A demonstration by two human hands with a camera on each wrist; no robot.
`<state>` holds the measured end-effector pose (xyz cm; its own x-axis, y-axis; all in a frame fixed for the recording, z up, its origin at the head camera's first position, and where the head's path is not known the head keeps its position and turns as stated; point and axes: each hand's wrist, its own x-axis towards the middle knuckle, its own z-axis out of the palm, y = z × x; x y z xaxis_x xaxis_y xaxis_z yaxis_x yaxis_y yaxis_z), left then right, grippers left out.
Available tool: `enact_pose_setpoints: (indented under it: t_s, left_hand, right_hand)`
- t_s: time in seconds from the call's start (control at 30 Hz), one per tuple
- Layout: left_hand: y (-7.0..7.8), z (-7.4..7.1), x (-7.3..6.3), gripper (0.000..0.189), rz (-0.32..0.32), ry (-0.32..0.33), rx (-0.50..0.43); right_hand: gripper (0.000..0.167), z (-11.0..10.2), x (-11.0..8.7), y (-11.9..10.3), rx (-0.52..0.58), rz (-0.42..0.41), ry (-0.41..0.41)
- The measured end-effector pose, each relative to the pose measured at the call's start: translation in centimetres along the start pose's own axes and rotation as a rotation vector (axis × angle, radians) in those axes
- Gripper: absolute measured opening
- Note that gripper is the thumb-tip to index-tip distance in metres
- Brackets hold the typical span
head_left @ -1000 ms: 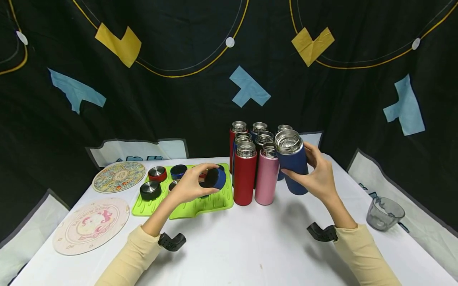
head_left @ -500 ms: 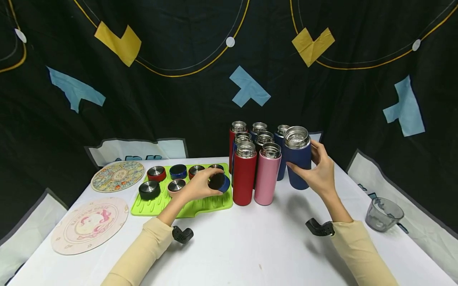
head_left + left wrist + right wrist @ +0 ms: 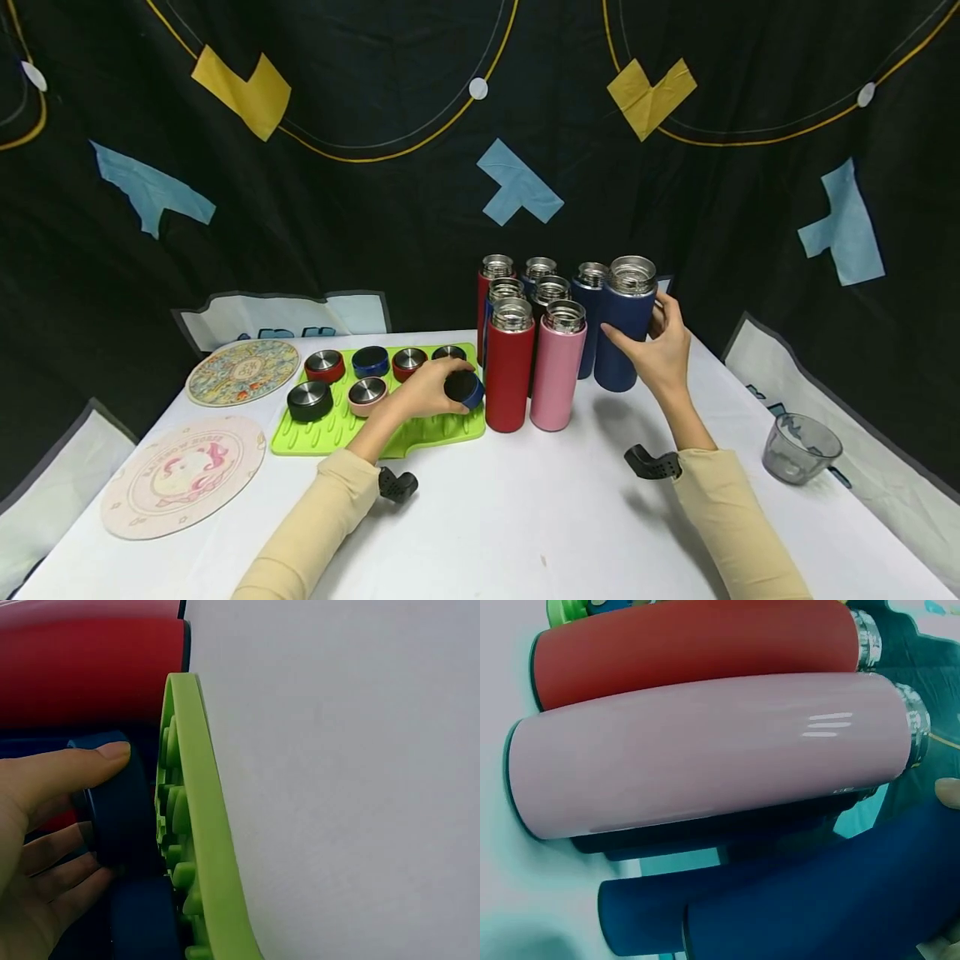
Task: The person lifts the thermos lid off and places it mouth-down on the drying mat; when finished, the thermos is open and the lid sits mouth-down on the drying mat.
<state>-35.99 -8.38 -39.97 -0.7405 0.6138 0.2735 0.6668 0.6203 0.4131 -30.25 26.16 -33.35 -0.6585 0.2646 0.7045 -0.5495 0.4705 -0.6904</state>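
My left hand (image 3: 426, 390) pinches a blue bottle lid (image 3: 463, 389) on its side between thumb and fingers, close over the right end of the green drying mat (image 3: 315, 437). In the left wrist view, this lid (image 3: 124, 806) is near the mat's raised edge, with another dark blue lid (image 3: 146, 919) beside it. With thumb and fingers, my right hand (image 3: 662, 346) grips an upright navy thermos bottle (image 3: 627, 333), lidless, right of the grouped bottles. The right wrist view has this bottle (image 3: 817, 900) overlapping another navy bottle (image 3: 641, 911).
Several lidless bottles stand together, with a red one (image 3: 512, 379) and a pink one (image 3: 553, 379) in front. Red, black, blue and pink lids (image 3: 367, 398) rest on the mat. Two round coasters (image 3: 187, 475) lie at left; a glass cup (image 3: 801, 450) stands at right.
The navy bottle has gone from tilted to upright and moved right and away, beside the back navy bottle. My left hand has carried the blue lid rightward and lower over the mat.
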Motion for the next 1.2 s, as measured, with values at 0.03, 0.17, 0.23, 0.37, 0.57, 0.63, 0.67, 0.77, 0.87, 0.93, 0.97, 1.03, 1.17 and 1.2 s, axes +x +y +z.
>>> enact_pose_setpoints:
  t_s: [0.03, 0.17, 0.23, 0.37, 0.57, 0.63, 0.67, 0.77, 0.87, 0.93, 0.97, 1.03, 1.17, 1.2]
  left_hand:
    - [0.0, 0.0, 0.0, 0.065, -0.002, -0.005, 0.003]
    - [-0.1, 0.1, 0.3, 0.064, -0.003, -0.022, 0.022]
    - [-0.1, 0.1, 0.5, 0.063, -0.008, -0.034, 0.039]
    - [0.0, 0.1, 0.8, 0.063, -0.030, -0.053, 0.065]
    - [0.2, 0.2, 0.8, 0.061, -0.046, -0.061, 0.087]
    - [0.2, 0.3, 0.8, 0.061, -0.053, -0.062, 0.091]
    - [0.2, 0.4, 0.8, 0.061, -0.057, -0.063, 0.093]
    - [0.2, 0.5, 0.8, 0.061, -0.068, -0.069, 0.091]
    - [0.2, 0.6, 0.7, 0.061, -0.078, -0.068, 0.091]
    - [0.3, 0.6, 0.6, 0.062, -0.082, -0.062, 0.086]
    - [0.4, 0.5, 0.5, 0.063, -0.079, -0.055, 0.081]
    - [0.5, 0.4, 0.2, 0.064, -0.068, -0.032, 0.073]
    - [0.5, -0.1, -0.5, 0.065, -0.059, 0.025, 0.045]
    - [0.5, -0.2, -0.7, 0.066, -0.058, 0.041, 0.038]
  right_hand:
    - [0.077, 0.1, 0.0, 0.3, 0.007, 0.010, 0.004]
    - [0.077, 0.2, 0.0, 1.2, 0.035, 0.058, 0.017]
    - [0.076, 0.3, 0.0, 1.7, 0.034, 0.095, 0.029]
    - [0.077, 0.6, -0.1, 2.6, 0.044, 0.174, 0.025]
    - [0.078, 1.0, -0.4, 3.6, 0.021, 0.250, -0.030]
    - [0.077, 1.1, -0.6, 3.7, 0.010, 0.261, -0.043]
    - [0.077, 1.2, -0.7, 3.8, 0.010, 0.264, -0.048]
    - [0.077, 1.3, -0.9, 4.0, 0.019, 0.268, -0.056]
    - [0.077, 1.4, -1.0, 4.2, 0.024, 0.273, -0.064]
    - [0.077, 1.5, -1.1, 4.2, 0.021, 0.276, -0.073]
    - [0.077, 1.6, -1.2, 4.3, 0.020, 0.278, -0.077]
    - [0.076, 1.7, -1.3, 4.4, 0.021, 0.281, -0.085]
    - [0.075, 1.9, -1.5, 4.5, 0.032, 0.275, -0.096]
    - [0.076, 2.0, -1.5, 4.6, 0.032, 0.273, -0.099]
